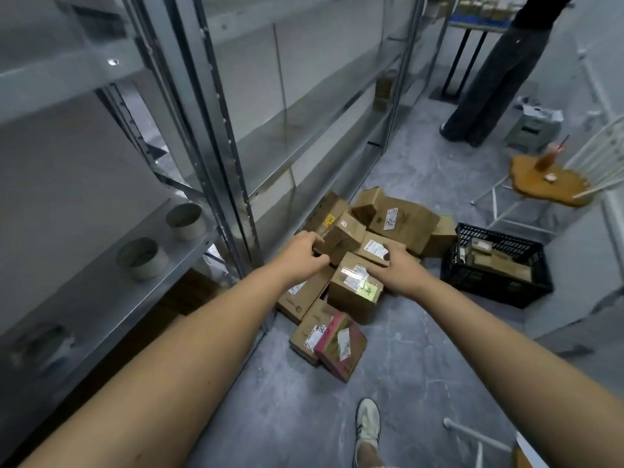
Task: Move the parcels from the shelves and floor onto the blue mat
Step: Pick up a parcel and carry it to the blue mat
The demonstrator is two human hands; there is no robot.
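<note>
where parcels (pixel 401 217) lie heaped, fingers (pixel 314 238) gripping two

Right of your grip sits a black crate (pixel 472 276) — beyond it, a wooden stool (pixel 533 188). Leftward, two grey rolls (pixel 143 258).

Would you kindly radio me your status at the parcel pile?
Left hand gripping small brown cardboard box. Right hand on green-stickered cardboard box, grip unclear. Black plastic crate nearby, not obstructing. Blue mat unseen.

Parcels (pixel 354 292) brown cardbd, white labels; front parcel (pixel 341 346) pink-sided. Crate (pixel 489 282) black lattice. Floor (pixel 422 366) grey, mottled. Shelves (pixel 216 130) silver. Shoe (pixel 368 423) white, dark stripes.
</note>
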